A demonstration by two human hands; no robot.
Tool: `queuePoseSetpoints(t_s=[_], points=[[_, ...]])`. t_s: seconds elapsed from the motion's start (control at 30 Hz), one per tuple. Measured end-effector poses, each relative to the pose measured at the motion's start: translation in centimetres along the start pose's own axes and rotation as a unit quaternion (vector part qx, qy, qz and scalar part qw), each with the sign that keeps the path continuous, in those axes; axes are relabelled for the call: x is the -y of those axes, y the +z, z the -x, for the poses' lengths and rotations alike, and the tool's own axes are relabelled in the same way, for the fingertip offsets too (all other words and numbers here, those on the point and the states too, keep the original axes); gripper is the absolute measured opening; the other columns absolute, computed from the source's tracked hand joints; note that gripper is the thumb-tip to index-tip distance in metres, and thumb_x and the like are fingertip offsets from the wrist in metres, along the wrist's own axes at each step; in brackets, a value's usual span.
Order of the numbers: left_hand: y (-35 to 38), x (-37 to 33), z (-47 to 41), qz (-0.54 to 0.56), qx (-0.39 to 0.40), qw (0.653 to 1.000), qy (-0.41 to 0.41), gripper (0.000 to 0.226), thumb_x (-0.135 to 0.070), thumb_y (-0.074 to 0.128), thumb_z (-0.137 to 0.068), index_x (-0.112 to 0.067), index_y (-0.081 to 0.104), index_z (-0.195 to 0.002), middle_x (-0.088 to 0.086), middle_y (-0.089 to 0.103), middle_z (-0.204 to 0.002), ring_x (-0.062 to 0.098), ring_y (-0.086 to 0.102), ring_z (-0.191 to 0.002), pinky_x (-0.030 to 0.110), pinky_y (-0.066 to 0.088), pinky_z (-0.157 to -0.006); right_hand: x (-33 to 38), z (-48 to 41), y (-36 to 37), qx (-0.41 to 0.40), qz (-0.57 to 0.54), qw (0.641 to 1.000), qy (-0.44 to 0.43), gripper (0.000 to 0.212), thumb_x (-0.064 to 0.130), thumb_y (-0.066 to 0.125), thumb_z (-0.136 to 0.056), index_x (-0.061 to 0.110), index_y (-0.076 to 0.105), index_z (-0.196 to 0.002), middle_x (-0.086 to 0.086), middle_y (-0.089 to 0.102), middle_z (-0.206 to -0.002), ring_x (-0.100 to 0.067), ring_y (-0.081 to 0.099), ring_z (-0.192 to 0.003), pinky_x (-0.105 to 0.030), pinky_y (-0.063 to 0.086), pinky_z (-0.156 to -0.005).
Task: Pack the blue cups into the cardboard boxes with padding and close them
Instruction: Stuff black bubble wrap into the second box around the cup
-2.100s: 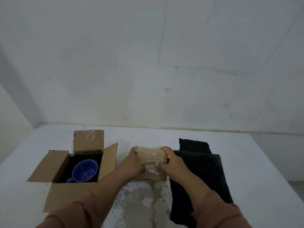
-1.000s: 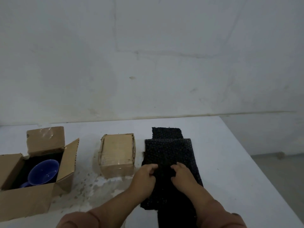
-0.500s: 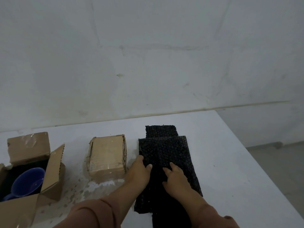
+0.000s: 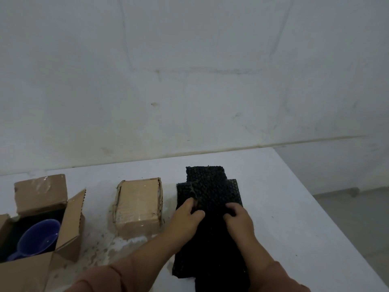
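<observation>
Black bubble-wrap padding sheets (image 4: 210,186) lie stacked on the white table, right of centre. My left hand (image 4: 186,218) pinches the left edge of the top sheet, which is lifted a little there. My right hand (image 4: 239,218) curls its fingers into the same sheet further right. A closed, taped cardboard box (image 4: 137,204) stands just left of my left hand. At the far left an open cardboard box (image 4: 69,224) holds a blue cup (image 4: 40,237) resting on dark padding.
The white table (image 4: 294,218) ends at a right edge, with grey floor beyond it. A pale wall rises behind the table's far edge. The tabletop paint is worn in front of the closed box.
Both hands left the closed box and moved right onto the black padding. Their fingers have now curled and gripped the top sheet, lifting its left edge.
</observation>
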State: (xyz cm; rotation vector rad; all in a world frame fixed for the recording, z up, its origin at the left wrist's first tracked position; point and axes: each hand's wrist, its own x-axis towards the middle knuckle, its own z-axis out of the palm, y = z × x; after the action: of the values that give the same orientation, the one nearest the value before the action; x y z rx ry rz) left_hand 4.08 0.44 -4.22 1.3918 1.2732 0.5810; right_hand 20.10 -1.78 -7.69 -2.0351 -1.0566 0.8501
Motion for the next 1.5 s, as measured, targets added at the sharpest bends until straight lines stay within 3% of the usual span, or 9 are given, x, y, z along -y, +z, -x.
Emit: queuePoseSetpoints(t_s=[0.23, 0.53, 0.7, 0.87, 0.97, 1.13, 1.27, 1.4, 1.5], points=[[-6.4, -3.2, 2.3, 0.363, -0.007, 0.931, -0.037, 0.027, -0.008, 0.036, -0.093, -0.007, 0.059, -0.107, 0.015, 0.067, -0.091, 0.026, 0.064, -0.078, 0.033, 0.054, -0.063, 3.0, 0.5, -1.1, 0.254, -0.41, 0.858, 0.178, 0.04, 0.011, 0.057, -0.086, 0.019, 0.047, -0.124, -0.004, 0.058, -0.123, -0.024, 0.058, -0.103, -0.039, 0.047, -0.084], [-15.7, -0.5, 5.6, 0.256, -0.061, 0.965, 0.004, 0.03, 0.015, 0.049, -0.087, -0.008, 0.064, -0.101, 0.011, 0.071, -0.1, 0.028, 0.066, -0.095, 0.036, 0.053, -0.079, 11.1, 2.6, 2.0, 0.254, -0.324, 0.911, -0.014, 0.022, -0.005, 0.053, -0.087, 0.006, 0.069, -0.098, -0.012, 0.074, -0.095, -0.025, 0.069, -0.089, -0.034, 0.053, -0.078], [-21.7, 0.5, 8.6, 0.279, -0.158, 0.947, 0.019, 0.057, 0.023, 0.026, -0.083, -0.009, 0.061, -0.052, 0.014, 0.064, -0.092, 0.026, 0.058, -0.081, 0.034, 0.047, -0.068, 16.4, 4.4, 4.2, 0.297, -0.24, 0.921, -0.073, 0.035, -0.01, 0.046, -0.086, 0.007, 0.07, -0.069, -0.009, 0.07, -0.075, -0.02, 0.066, -0.063, -0.027, 0.05, -0.054], [-28.2, 2.3, 11.9, 0.359, -0.087, 0.929, -0.002, 0.027, -0.032, 0.054, -0.087, -0.009, 0.06, -0.097, 0.017, 0.064, -0.109, 0.029, 0.06, -0.094, 0.04, 0.047, -0.081, 21.3, 7.2, 8.7, 0.343, -0.234, 0.904, -0.102, 0.025, 0.005, 0.045, -0.069, 0.002, 0.069, -0.062, -0.015, 0.065, -0.083, -0.029, 0.058, -0.082, -0.036, 0.046, -0.074], [-31.2, 2.6, 13.4, 0.204, -0.006, 0.978, -0.047, 0.065, -0.058, 0.063, -0.076, -0.006, 0.063, -0.115, 0.016, 0.067, -0.11, 0.023, 0.067, -0.095, 0.032, 0.053, -0.078, 24.0, 9.1, 11.8, 0.362, -0.178, 0.906, -0.128, 0.016, 0.017, 0.062, -0.061, 0.002, 0.065, -0.065, -0.013, 0.06, -0.08, -0.024, 0.055, -0.078, -0.028, 0.043, -0.068], [-34.1, 2.5, 14.7, -0.034, 0.038, 0.997, -0.051, 0.004, -0.025, 0.072, -0.081, -0.028, 0.074, -0.081, -0.004, 0.075, -0.088, 0.014, 0.07, -0.087, 0.023, 0.049, -0.077, 26.4, 11.5, 16.7, 0.361, -0.048, 0.899, -0.242, 0.033, -0.002, 0.055, -0.074, 0.028, 0.067, -0.075, 0.001, 0.063, -0.077, -0.016, 0.057, -0.074, -0.028, 0.047, -0.068], [-36.1, 4.0, 14.6, 0.123, -0.073, 0.989, -0.026, 0.017, -0.005, 0.063, -0.086, -0.019, 0.071, -0.081, 0.006, 0.074, -0.088, 0.021, 0.069, -0.083, 0.028, 0.051, -0.073, 26.5, 11.6, 19.1, 0.375, -0.196, 0.894, -0.146, 0.043, 0.022, 0.066, -0.084, 0.028, 0.05, -0.124, -0.009, 0.062, -0.111, -0.025, 0.065, -0.095, -0.039, 0.054, -0.08], [-37.1, 5.9, 14.3, 0.278, -0.116, 0.953, -0.041, 0.012, 0.0, 0.057, -0.089, -0.006, 0.059, -0.099, 0.018, 0.07, -0.103, 0.03, 0.066, -0.095, 0.037, 0.053, -0.084, 25.2, 13.6, 21.6, 0.447, -0.192, 0.872, -0.051, 0.045, 0.039, 0.072, -0.075, 0.015, 0.063, -0.112, -0.006, 0.069, -0.103, -0.025, 0.066, -0.091, -0.037, 0.053, -0.078], [-37.0, 6.5, 14.5, 0.299, -0.095, 0.948, -0.047, 0.019, -0.004, 0.056, -0.091, -0.005, 0.056, -0.11, 0.019, 0.068, -0.112, 0.032, 0.065, -0.103, 0.038, 0.054, -0.08, 25.3, 15.2, 23.8, 0.403, -0.221, 0.884, -0.084, 0.022, 0.015, 0.07, -0.081, 0.015, 0.068, -0.104, -0.008, 0.071, -0.109, -0.025, 0.067, -0.101, -0.036, 0.054, -0.087]])
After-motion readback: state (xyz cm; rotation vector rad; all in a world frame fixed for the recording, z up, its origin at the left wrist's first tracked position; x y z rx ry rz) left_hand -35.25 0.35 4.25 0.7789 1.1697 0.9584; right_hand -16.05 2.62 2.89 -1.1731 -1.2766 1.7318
